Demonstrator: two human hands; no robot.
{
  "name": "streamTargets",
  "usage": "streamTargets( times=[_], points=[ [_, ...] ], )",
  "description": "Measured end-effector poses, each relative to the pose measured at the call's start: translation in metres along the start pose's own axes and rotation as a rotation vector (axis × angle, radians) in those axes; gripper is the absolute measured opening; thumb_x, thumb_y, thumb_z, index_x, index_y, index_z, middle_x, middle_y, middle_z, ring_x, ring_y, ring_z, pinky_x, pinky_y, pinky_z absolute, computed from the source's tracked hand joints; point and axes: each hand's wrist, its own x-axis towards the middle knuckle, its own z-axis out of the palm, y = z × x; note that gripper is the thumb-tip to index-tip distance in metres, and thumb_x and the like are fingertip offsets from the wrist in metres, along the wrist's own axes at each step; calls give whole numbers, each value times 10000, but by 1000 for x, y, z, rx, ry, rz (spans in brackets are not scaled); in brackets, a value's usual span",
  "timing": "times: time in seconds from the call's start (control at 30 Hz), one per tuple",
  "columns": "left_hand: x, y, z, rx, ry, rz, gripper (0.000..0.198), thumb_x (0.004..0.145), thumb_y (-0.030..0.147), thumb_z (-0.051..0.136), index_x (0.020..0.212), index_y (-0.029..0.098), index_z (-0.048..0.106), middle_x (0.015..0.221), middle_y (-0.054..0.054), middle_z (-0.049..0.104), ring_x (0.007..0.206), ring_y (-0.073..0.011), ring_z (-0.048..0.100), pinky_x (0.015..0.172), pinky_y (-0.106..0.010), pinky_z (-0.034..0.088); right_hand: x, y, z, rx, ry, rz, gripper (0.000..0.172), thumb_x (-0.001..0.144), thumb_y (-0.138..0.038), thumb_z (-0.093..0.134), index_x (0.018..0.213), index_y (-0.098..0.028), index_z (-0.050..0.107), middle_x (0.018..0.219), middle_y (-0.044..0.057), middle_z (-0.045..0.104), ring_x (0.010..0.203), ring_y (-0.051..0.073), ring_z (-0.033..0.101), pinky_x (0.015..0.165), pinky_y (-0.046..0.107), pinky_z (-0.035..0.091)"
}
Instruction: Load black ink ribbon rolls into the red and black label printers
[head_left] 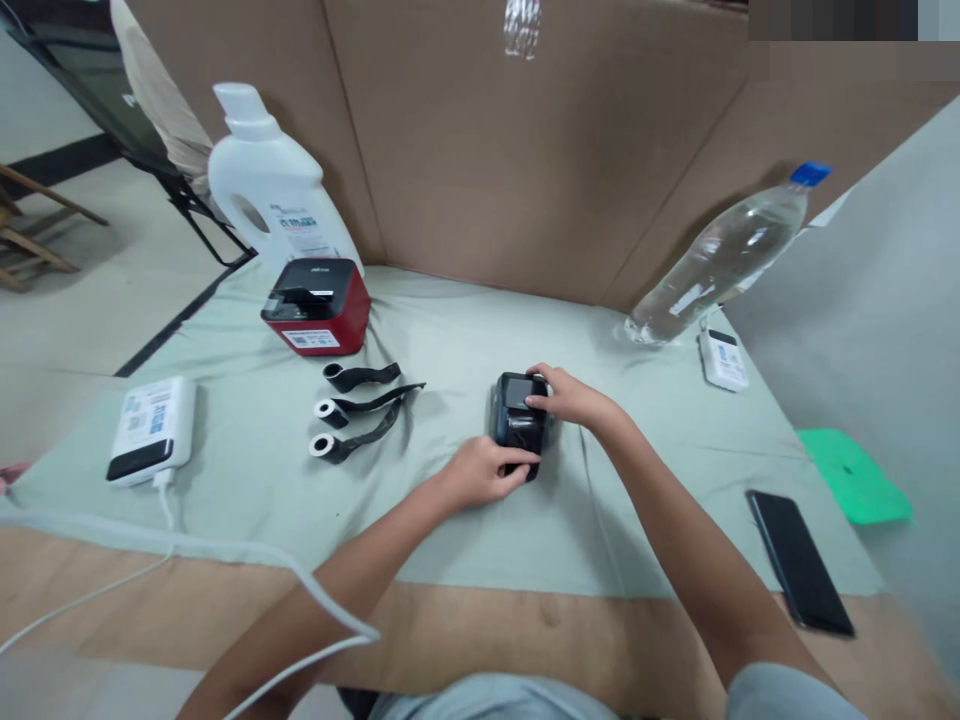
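A small black boxy device with a grey screen-like panel at its top end and a glossy lower part rests on the cloth in front of me. My left hand grips its near end, thumb and fingers pressed against the edge. At the far right corner my right hand holds it, with one finger over the panel and another behind the top edge. Parts of both hands' grip are hidden by the device. To its left lie three black curled strips, the nearest a roll with a white core.
Behind the rolls stand a red and black box and a white jug. At left sits a white power bank with a cable. A water bottle leans on the cardboard; a phone lies right.
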Motion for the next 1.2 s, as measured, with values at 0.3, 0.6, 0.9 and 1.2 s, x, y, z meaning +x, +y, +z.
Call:
streamTargets(
  times=[0.3, 0.6, 0.9, 1.2],
  points=[
    [0, -18, -18, 92, -74, 215, 323, 874, 247, 571, 1094, 269, 807, 543, 5, 640, 459, -103, 495, 556, -220, 386, -2, -12, 23, -43, 209, -13, 464, 815, -503, 750, 1162, -231, 606, 1073, 131, 605, 806, 245, 654, 762, 386, 528],
    [-3, -21, -10, 214, -132, 309, 295, 832, 191, 592, 1010, 277, 811, 585, -4, 686, 495, -123, 585, 564, -225, 403, -27, -41, 40, -38, 412, 134, 765, 691, -487, 789, 1354, -274, 470, 1303, 179, 437, 970, 354, 671, 800, 471, 537],
    [-1, -21, -9, 218, -146, 300, 294, 847, 187, 586, 1027, 258, 808, 604, -5, 709, 529, -115, 629, 579, -208, 400, -61, 136, -55, -84, 634, 511, 844, 785, -565, 674, 1534, -248, 448, 1356, 211, 479, 1151, 385, 615, 971, 481, 478],
    [2, -10, -12, 189, -100, 275, 288, 837, 191, 590, 1005, 265, 811, 585, -2, 692, 525, -117, 619, 575, -217, 409, -48, 191, -70, -93, 592, 647, 897, 799, -614, 635, 1568, -219, 396, 1415, 261, 446, 1233, 433, 563, 972, 523, 456]
  ],
)
